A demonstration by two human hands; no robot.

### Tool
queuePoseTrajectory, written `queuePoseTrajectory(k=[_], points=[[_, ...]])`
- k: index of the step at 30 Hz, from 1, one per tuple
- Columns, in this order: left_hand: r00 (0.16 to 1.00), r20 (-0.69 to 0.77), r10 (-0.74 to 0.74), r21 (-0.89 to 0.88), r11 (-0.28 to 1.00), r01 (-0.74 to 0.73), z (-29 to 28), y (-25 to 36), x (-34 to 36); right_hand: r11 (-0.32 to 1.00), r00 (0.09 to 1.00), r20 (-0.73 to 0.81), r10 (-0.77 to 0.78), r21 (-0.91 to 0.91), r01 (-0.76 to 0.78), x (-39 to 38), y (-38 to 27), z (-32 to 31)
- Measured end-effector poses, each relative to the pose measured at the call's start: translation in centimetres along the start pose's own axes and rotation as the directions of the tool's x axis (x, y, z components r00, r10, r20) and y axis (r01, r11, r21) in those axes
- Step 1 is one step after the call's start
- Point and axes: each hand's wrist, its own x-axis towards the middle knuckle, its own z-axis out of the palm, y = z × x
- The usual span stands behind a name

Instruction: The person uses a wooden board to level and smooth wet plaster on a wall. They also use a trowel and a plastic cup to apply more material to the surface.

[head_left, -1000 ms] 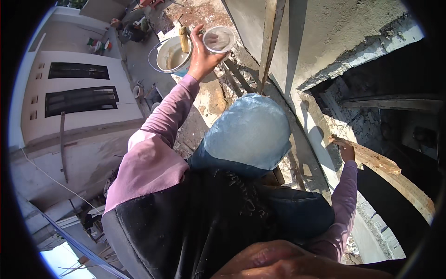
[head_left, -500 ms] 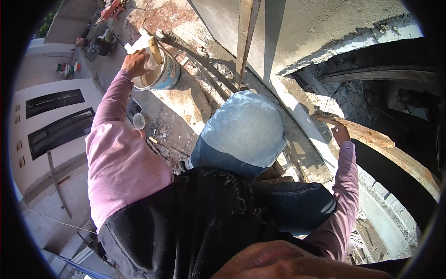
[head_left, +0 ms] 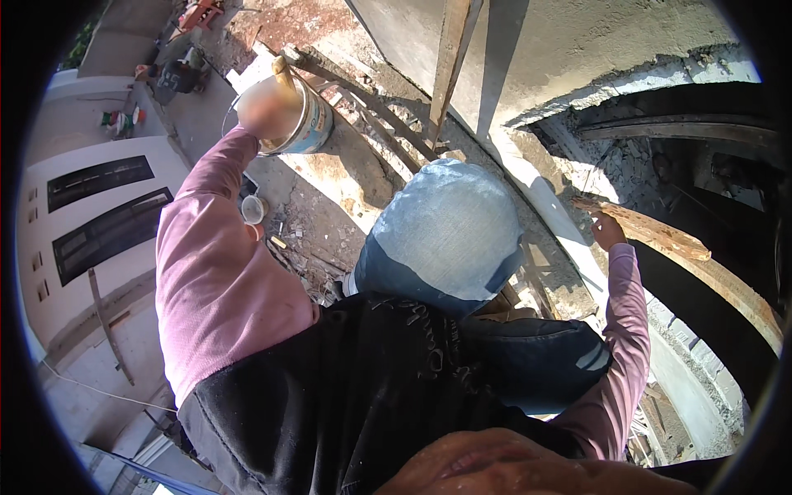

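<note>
My left hand (head_left: 264, 111) is blurred over the mouth of a white bucket (head_left: 312, 125); whether it still holds the clear cup seen earlier I cannot tell. A yellowish handle (head_left: 283, 74) sticks up from the bucket. The bucket stands on a pale, dirty ledge or board (head_left: 330, 177). At the right, my right hand (head_left: 609, 231) has its fingers curled on the edge of a rough wooden plank (head_left: 668, 231). My jeans-covered knee is bent between the two hands.
An upright timber (head_left: 450, 62) stands by a plastered wall (head_left: 569, 45). A dark opening crossed by a beam (head_left: 652, 129) lies at the right. Small containers (head_left: 254, 209), rubble and sticks lie below. A crouching person (head_left: 183, 76) is at the far upper left, near a white windowed wall.
My left hand, which was raised with a clear cup beside the bucket, has come down into the bucket's mouth and blurred. The view has shifted. My right hand remains at the plank.
</note>
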Motion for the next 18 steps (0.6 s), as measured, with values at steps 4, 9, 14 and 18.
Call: queuePoseTrajectory(k=[4,9,14,18], points=[[0.982,0.094,-0.162,0.025,0.987,0.16,0.5,1.3,1.0,0.999,0.999,-0.04,-0.016,-0.041,0.014,-1.6,-0.4,0.5],[0.92,0.215,-0.328,-0.184,0.912,0.368,1.8,-3.5,0.8,0.995,1.0,-0.003,-0.011,-0.095,0.011,0.2,-2.8,0.3],[0.849,0.202,-0.489,-0.075,0.856,0.511,3.1,2.1,7.4,0.997,0.999,-0.03,0.04,-0.062,-0.041,-3.5,-1.5,0.0],[0.847,0.256,-0.467,0.024,0.879,0.477,5.0,1.5,8.5,0.992,0.999,0.008,0.049,-0.119,-0.048,-4.5,-0.8,0.0]])
